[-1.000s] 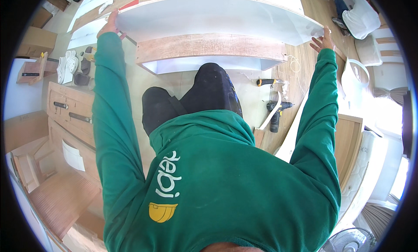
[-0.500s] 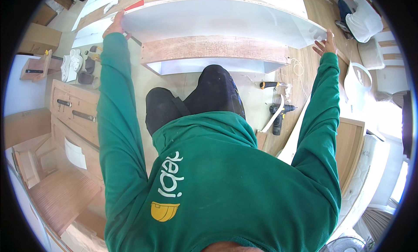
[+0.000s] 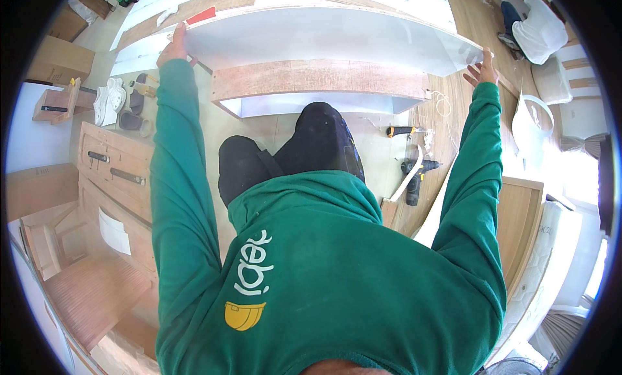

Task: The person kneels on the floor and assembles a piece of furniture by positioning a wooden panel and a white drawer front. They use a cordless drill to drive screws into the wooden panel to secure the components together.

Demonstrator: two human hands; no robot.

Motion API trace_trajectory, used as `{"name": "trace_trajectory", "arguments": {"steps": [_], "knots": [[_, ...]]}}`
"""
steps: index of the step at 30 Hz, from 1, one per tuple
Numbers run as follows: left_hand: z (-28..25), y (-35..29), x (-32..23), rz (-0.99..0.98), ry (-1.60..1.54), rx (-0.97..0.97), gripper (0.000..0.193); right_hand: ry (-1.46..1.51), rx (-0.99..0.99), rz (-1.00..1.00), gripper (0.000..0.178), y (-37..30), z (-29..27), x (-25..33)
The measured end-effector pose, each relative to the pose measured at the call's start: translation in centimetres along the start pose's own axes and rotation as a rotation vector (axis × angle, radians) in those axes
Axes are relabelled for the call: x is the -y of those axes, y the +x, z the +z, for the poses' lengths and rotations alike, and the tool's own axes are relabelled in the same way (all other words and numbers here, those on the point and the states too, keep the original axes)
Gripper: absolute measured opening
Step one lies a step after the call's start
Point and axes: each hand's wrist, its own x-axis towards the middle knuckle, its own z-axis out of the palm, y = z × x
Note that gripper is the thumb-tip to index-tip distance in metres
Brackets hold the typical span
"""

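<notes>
A long white panel (image 3: 324, 35) with a thin wooden edge spans the space in front of me, tilted up on its side. My left hand (image 3: 173, 46) is closed around its left end, thumb near the upper edge. At the opposite end, my right hand (image 3: 482, 69) grips the panel's corner with the fingers partly spread. Just below and nearer to me lies a long box-like cabinet frame (image 3: 317, 78), reddish-brown wood outside and white inside. Whether the panel touches this frame cannot be made out.
By my right knee lie a yellow-and-black handled tool (image 3: 402, 131), a cordless drill (image 3: 414, 177) and a curved white strip. Shoes (image 3: 115, 98) and wooden panels with metal slides (image 3: 129, 175) are at left. Another person (image 3: 539, 28) crouches at the far right.
The panel's upper edge has come slightly down and toward me, with both hands still on its ends. The whole view has also shifted a little.
</notes>
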Motion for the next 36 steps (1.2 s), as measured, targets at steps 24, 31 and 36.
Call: {"name": "trace_trajectory", "arguments": {"steps": [24, 31, 36], "knots": [[0.2, -0.4, -0.1, 0.039, 0.063, -0.076, 0.074, -0.022, -0.011, -0.019, 0.083, -0.8, 0.2, 0.1], [-0.4, 0.4, 0.1, 0.048, 0.033, -0.073, 0.075, 0.002, 0.001, -0.017, 0.081, -1.1, 0.5, 0.0], [-0.2, 0.2, 0.4, 0.032, 0.002, -0.087, 0.074, 0.003, -0.019, -0.019, 0.079, -1.4, 0.4, 0.0]]}}
